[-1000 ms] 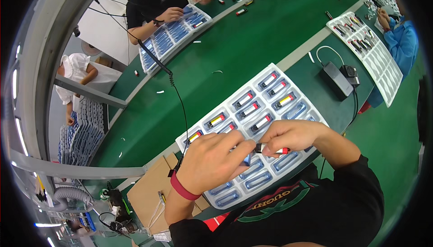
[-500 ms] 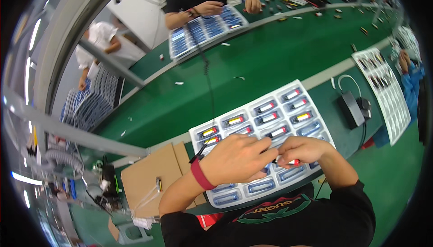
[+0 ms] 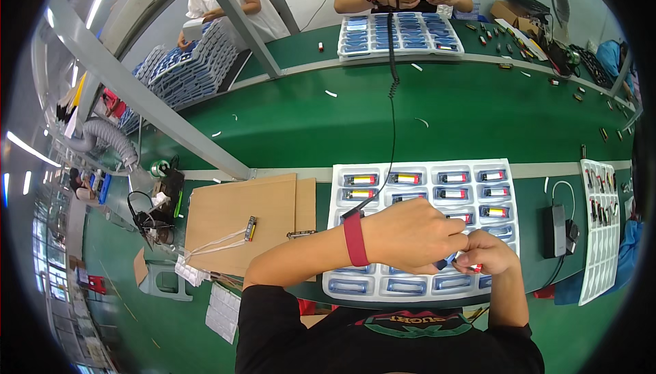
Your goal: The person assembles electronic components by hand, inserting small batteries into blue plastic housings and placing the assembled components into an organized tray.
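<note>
My hands meet over the front right part of a white tray [image 3: 333, 203] with blue-lined pockets. Between the thumb and bent fingers of my right hand [image 3: 493, 251] is a small stick-shaped piece [image 3: 476, 268] with a red end. My left hand [image 3: 417, 234], palm down, has its fingers curled against the same piece, whose other end looks dark blue. Its fingertips are partly hidden. A red wrist strap [image 3: 355, 239] with a dark cord circles my left wrist. Similar pieces [image 3: 361, 180], coloured red, white, yellow and black, lie in the far pockets; front pockets [image 3: 406, 286] hold none.
Cardboard sheets [image 3: 239, 203] lie left of the tray, with a small piece [image 3: 250, 229] and white strips on top. A black power adapter [image 3: 555, 230] and another white tray [image 3: 598, 237] are at right. Across the green belt [image 3: 294, 121], a co-worker handles a small item above a tray [image 3: 342, 53].
The view has turned, so the tray now sits square before me and the co-worker appears further right. Both hands remain together on the small piece.
</note>
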